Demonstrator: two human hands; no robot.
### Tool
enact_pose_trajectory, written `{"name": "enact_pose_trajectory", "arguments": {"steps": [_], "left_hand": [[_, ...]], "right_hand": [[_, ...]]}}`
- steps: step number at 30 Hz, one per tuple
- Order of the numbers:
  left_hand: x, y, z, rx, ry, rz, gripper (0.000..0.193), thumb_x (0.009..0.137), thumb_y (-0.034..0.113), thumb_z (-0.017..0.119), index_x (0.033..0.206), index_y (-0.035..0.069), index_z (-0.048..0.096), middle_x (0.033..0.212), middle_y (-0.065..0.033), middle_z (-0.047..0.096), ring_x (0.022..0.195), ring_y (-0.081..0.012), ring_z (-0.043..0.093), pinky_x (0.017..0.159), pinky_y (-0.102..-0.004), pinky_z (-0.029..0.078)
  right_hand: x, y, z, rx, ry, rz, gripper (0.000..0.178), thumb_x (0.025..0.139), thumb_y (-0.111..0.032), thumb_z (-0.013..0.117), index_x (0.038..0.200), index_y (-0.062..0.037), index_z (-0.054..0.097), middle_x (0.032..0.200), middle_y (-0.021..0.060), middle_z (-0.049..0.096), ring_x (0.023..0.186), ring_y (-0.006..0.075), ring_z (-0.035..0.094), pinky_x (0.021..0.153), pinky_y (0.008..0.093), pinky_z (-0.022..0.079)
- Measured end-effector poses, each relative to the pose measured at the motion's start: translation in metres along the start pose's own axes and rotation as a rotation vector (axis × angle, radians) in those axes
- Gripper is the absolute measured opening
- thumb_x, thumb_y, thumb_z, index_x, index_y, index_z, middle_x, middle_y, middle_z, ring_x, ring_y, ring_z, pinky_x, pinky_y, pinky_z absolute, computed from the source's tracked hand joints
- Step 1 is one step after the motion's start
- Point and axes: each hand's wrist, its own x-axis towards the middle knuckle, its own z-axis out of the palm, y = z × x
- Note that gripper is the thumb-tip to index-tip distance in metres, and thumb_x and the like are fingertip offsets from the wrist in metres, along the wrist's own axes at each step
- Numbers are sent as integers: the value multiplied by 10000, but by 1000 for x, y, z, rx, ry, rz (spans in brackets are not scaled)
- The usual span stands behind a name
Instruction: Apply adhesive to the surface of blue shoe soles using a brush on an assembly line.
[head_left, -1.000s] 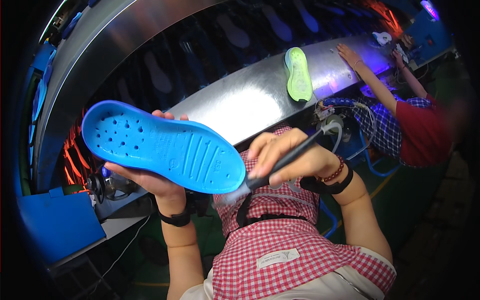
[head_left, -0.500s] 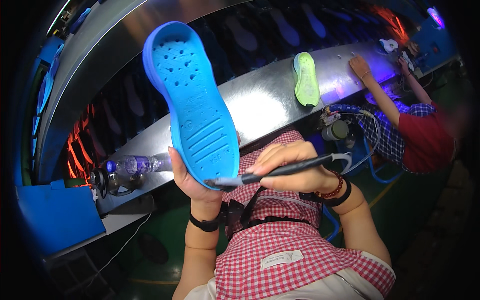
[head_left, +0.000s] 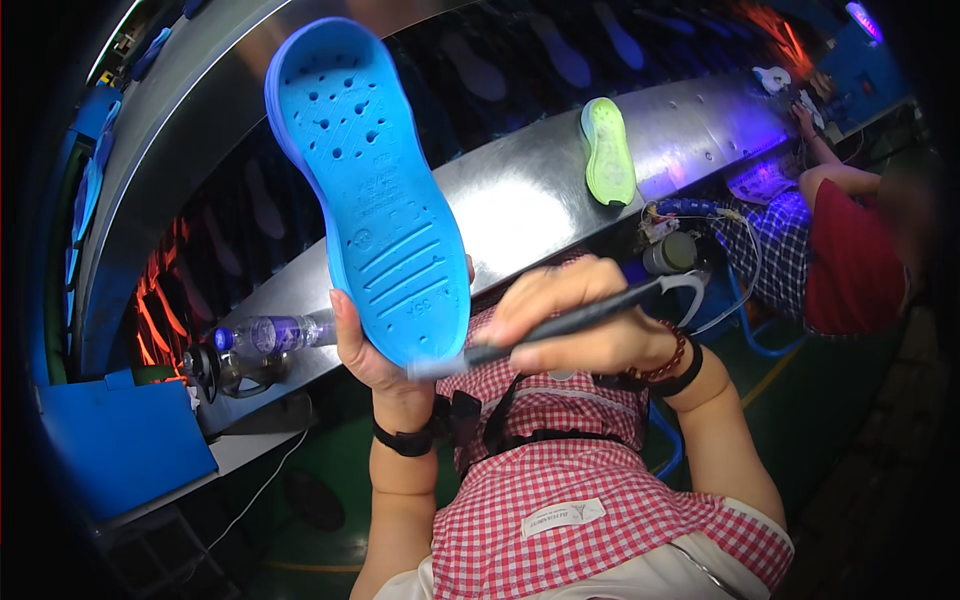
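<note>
My left hand [head_left: 375, 355] holds a blue shoe sole [head_left: 375, 205] by its lower end, hollow side facing me. The sole has round holes at the far end and slanted ribs nearer the hand. My right hand [head_left: 570, 315] is closed round the black handle of a brush [head_left: 590, 318] with a pale tube at its back end. Motion smears the brush tip, which lies at the sole's lower rim; whether it touches cannot be told. Beyond my hands, a yellow-green shoe sole [head_left: 608, 160] rests on the metal ledge [head_left: 500, 225].
Several dark soles lie behind the ledge. A plastic bottle [head_left: 270, 334] lies at the left, beside a blue box [head_left: 125, 440]. At the right stands a capped container [head_left: 676, 253] with hoses. Past it, a person in a red sleeve [head_left: 850, 250] works at the same ledge.
The blue sole and my left hand have shifted slightly up and left. My right hand has moved the brush slightly left along the lower rim. The other person's nearer arm has drawn back from the ledge.
</note>
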Motion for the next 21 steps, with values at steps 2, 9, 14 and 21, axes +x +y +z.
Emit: {"name": "enact_pose_trajectory", "arguments": {"steps": [2,9,14,21], "left_hand": [[0,3,-1,12,20,-35,678,850,533,412,1322,51,344,1236,-203,465,1036,-388,523,874,-542,428],[2,15,-14,218,61,-14,700,850,541,393,1323,28,331,1234,-222,462,1040,-386,531,858,-547,446],[6,23,-15,43,122,-377,647,885,488,354,1318,8,333,1256,-241,445,1054,-420,518,847,-576,439],[2,25,6,402,113,-725,496,883,308,495,1212,-60,444,1092,-191,566,929,-231,606,819,-327,499]], "right_hand": [[5,4,-10,-315,85,-190,185,703,-10,686,885,6,664,848,127,663,757,187,640,677,262,506],[1,3,-9,-276,-64,-123,177,688,-41,700,859,-13,665,836,112,667,764,205,640,689,285,495],[-6,-5,-6,-224,-323,-200,133,708,-64,692,835,-36,661,856,86,669,785,221,637,714,311,485],[-4,-18,-27,-472,-604,-106,165,741,-47,626,905,-29,635,912,105,657,816,257,633,704,328,496]]}}
